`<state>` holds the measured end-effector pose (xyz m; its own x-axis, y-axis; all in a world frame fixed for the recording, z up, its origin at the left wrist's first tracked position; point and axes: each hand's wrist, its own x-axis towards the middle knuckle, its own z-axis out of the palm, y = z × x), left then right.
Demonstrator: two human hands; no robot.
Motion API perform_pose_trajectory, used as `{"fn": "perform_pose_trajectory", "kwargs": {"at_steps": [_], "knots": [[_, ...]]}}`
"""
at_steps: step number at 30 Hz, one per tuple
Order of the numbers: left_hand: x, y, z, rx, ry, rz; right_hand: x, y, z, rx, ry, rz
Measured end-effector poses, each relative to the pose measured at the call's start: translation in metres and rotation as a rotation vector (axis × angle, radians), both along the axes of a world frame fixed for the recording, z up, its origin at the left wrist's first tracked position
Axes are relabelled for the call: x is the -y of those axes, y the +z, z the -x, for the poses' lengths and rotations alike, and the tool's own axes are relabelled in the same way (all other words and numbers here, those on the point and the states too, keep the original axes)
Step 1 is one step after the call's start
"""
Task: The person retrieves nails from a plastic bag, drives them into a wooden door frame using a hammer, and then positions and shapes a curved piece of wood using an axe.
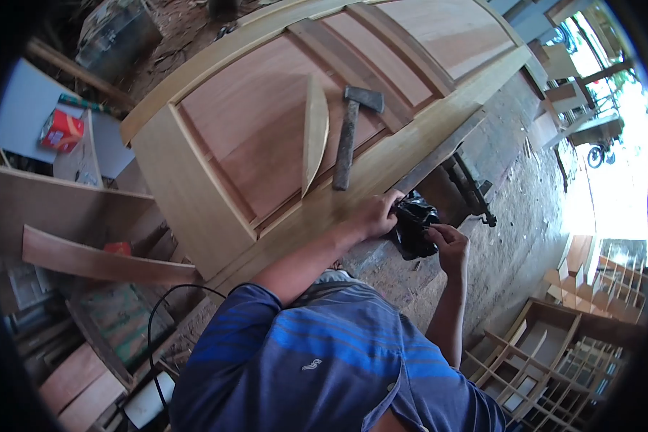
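A crumpled black plastic bag (415, 229) hangs between my hands at the edge of the wooden panel. My left hand (379, 214) is closed on the bag's upper left side. On its right side, my right hand (449, 245) pinches the bag's edge with fingers together. What the bag contains is hidden. Beyond my left hand, a hatchet (348, 137) with a dark head and worn handle lies on the large panelled wooden piece (194, 173). Beside the hatchet is a thin, curved, pale wood piece (314, 137).
A dark metal clamp (471, 189) sits at the bench edge, right of the bag. Curved boards (101, 258) and a red box (63, 131) are at the left. Wooden lattice frames (554, 360) stand at the lower right. A black cable (151, 324) loops near my left side.
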<state>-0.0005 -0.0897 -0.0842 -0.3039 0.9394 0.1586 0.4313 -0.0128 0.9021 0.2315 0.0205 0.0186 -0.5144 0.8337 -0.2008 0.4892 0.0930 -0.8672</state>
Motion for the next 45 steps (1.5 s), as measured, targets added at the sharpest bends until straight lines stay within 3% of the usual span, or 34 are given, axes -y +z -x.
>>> {"fn": "perform_pose_trajectory", "kwargs": {"at_steps": [4, 5, 10, 16, 22, 31, 36, 39, 41, 45], "knots": [[-0.009, -0.008, 0.023, -0.141, 0.03, -0.117, -0.021, 0.026, -0.005, -0.168, -0.133, 0.142], [-0.011, -0.011, 0.027, -0.159, 0.017, -0.157, -0.03, 0.03, 0.001, -0.149, -0.112, 0.077], [-0.012, -0.003, 0.036, -0.183, -0.027, -0.139, -0.065, 0.044, 0.102, -0.077, -0.032, 0.031], [-0.012, 0.004, 0.038, -0.108, -0.022, -0.116, -0.115, -0.046, 0.169, 0.05, 0.197, -0.104], [-0.018, 0.0, 0.042, -0.081, -0.037, -0.087, -0.121, -0.046, 0.19, 0.162, 0.284, -0.329], [-0.02, 0.005, 0.05, -0.038, -0.118, -0.101, -0.119, -0.045, 0.19, 0.076, 0.103, 0.007], [-0.019, 0.022, 0.062, 0.006, -0.183, -0.088, -0.117, -0.046, 0.197, 0.009, 0.14, -0.239], [-0.01, 0.01, 0.056, 0.151, -0.104, 0.017, -0.115, -0.048, 0.194, 0.009, 0.11, -0.225], [-0.01, -0.01, 0.041, 0.211, 0.106, -0.039, -0.112, -0.042, 0.19, 0.022, 0.135, -0.195], [-0.028, 0.006, 0.035, 0.22, 0.381, -0.265, -0.087, -0.025, 0.177, -0.003, 0.274, -0.114]]}}
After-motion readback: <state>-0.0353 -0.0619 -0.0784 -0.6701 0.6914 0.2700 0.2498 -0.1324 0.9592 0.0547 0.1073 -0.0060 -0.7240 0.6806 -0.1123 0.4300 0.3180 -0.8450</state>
